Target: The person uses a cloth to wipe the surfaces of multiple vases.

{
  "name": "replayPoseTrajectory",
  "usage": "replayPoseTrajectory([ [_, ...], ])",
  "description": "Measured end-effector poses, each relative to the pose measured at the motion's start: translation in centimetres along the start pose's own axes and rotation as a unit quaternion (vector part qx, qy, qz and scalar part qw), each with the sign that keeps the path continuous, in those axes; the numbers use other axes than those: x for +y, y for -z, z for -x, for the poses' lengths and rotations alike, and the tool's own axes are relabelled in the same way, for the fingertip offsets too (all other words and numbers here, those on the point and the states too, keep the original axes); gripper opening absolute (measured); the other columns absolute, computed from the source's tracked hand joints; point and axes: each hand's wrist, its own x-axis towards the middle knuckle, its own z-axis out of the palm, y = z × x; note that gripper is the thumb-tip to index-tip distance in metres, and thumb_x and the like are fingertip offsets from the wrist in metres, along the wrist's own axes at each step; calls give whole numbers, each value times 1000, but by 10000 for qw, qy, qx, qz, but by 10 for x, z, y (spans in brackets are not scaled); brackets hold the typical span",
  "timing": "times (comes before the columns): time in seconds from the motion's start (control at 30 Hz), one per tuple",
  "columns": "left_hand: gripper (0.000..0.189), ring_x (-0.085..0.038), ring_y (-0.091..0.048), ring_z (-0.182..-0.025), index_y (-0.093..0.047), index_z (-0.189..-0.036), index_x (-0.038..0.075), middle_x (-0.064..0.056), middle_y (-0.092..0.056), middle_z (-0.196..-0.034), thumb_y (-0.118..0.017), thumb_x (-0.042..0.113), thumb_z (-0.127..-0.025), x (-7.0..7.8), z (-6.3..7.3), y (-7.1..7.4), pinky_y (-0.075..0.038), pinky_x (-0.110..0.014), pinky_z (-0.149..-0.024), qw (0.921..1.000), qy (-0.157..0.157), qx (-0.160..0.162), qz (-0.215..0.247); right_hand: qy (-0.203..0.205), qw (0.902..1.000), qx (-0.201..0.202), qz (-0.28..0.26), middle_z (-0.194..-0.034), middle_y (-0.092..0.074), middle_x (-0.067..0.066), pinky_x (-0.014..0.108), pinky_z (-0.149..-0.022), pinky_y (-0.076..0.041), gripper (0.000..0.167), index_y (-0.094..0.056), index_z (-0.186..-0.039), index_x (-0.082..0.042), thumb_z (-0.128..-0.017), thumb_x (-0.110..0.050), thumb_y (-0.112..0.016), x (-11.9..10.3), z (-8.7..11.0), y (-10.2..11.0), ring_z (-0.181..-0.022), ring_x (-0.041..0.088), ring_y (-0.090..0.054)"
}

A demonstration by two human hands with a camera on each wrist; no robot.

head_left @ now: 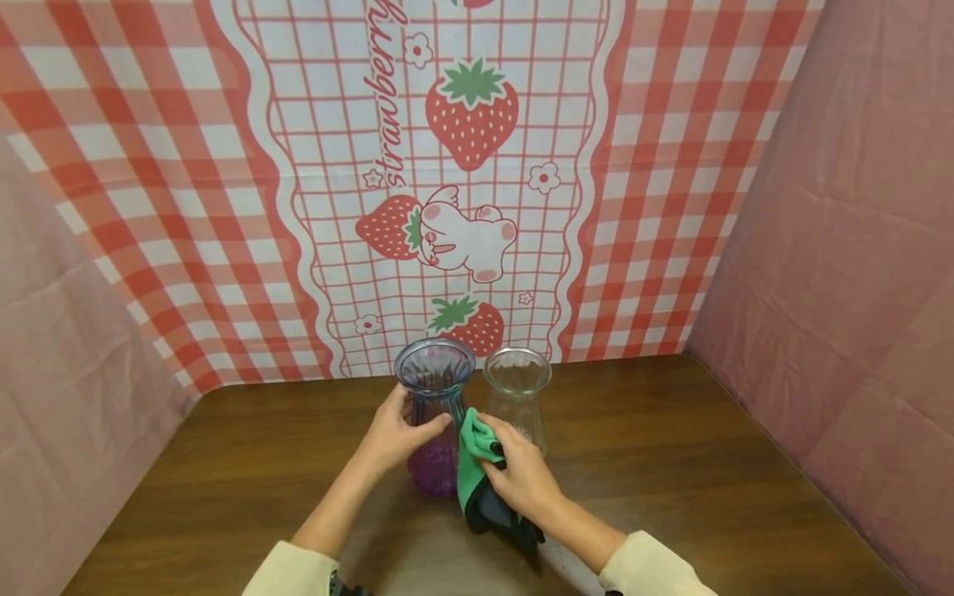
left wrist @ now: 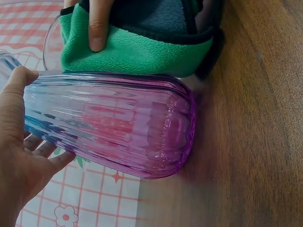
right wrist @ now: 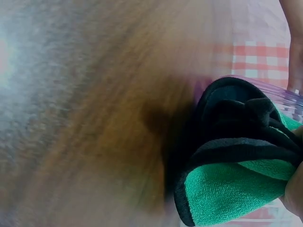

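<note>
A ribbed glass vase [head_left: 434, 463], blue at its flared rim and purple at its base, stands upright on the table. My left hand [head_left: 401, 432] grips it below the rim, thumb in front and fingers round the far side, as the left wrist view also shows. In my right hand [head_left: 524, 473] is a bunched green cloth [head_left: 471, 463] with a dark grey side and black edging. The cloth lies against the right side of the vase in the left wrist view [left wrist: 137, 56]. Its loose folds [right wrist: 232, 189] hang down near the table in the right wrist view.
Close behind the cloth, to the right of the coloured vase, stands a clear glass vase [head_left: 517, 372]. The brown wooden table [head_left: 283, 463] ends at a strawberry-print checked cloth [head_left: 477, 207] at the back. Pink fabric [head_left: 842, 273] hangs along both sides.
</note>
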Motion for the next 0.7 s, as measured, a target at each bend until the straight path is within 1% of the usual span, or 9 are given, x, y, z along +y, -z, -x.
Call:
replayPoseTrajectory([
  [0.23, 63, -30, -56, -117, -44, -134, 13, -14, -57, -128, -73, 15, -79, 1, 1, -2, -48, -43, -95, 9999, 17, -6, 133, 149, 9996, 201, -145, -122, -62, 10, 41, -90, -51, 57, -54, -128, -7, -75, -4, -76, -5, -12, 6, -111, 24, -60],
  [0.5, 62, -30, -57, -115, -45, -134, 13, -13, -57, -128, -73, 15, -79, 0, 1, -2, -50, -43, -92, 10000, -43, 21, 60, 257, 9985, 449, -193, -125, -61, 11, 40, -93, -50, 56, -53, -129, -7, -77, -5, -75, -14, -27, 14, -113, 24, -59],
  [0.7, 62, -30, -56, -116, -44, -134, 13, -13, -55, -129, -72, 14, -79, 1, 0, -2, -50, -43, -93, 10000, -32, -33, 70, 231, 9984, 471, -210, -125, -61, 11, 40, -94, -49, 56, -53, -129, -7, -78, -6, -74, -18, -31, 16, -113, 24, -59],
])
